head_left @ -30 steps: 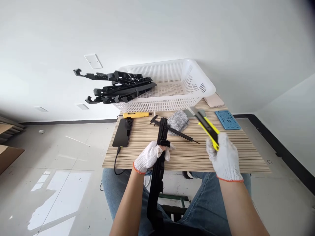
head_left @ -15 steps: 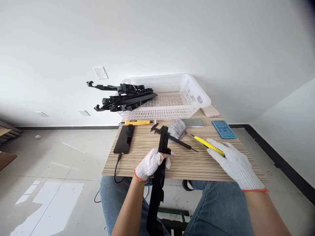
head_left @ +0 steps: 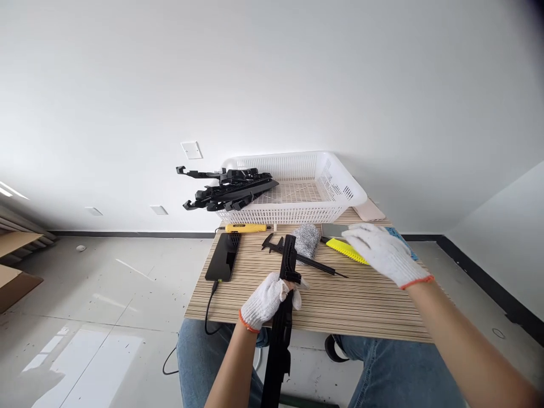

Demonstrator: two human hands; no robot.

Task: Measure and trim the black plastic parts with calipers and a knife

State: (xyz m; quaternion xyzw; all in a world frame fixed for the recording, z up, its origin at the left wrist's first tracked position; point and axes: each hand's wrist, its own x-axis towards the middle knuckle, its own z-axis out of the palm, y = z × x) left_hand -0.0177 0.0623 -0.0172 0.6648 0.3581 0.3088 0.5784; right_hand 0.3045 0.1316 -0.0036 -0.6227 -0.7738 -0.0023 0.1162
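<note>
Your left hand (head_left: 270,300), in a white knit glove, is clenched around a long black plastic bar (head_left: 281,340). The bar's upper end rests on the striped table (head_left: 365,306). The rest of it slopes down past the near edge, between your knees.

Your right hand (head_left: 385,252), gloved too, reaches out over the far right part of the table with its fingers stretched flat, closed on nothing. Under its fingertips a yellow knife (head_left: 345,250) lies on the tabletop. The hand is blurred, so you cannot tell whether it touches the knife or hovers just above.

At the back of the table stands a white mesh basket (head_left: 293,214). A stack of black plastic parts (head_left: 232,190) lies across its left end, partly inside it, and pokes out well beyond the rim to the left.

Just in front of the basket lies a yellow-handled tool (head_left: 246,228). Near the left edge is a black phone (head_left: 224,256), with a cable (head_left: 209,317) hanging off the table. A black caliper (head_left: 312,262) lies slantwise beside the bar's upper end, and a grey glove (head_left: 306,239) sits on top of it. A grey slab (head_left: 334,229) is just behind the knife. A blue card (head_left: 399,233) shows partly behind your right hand.
</note>
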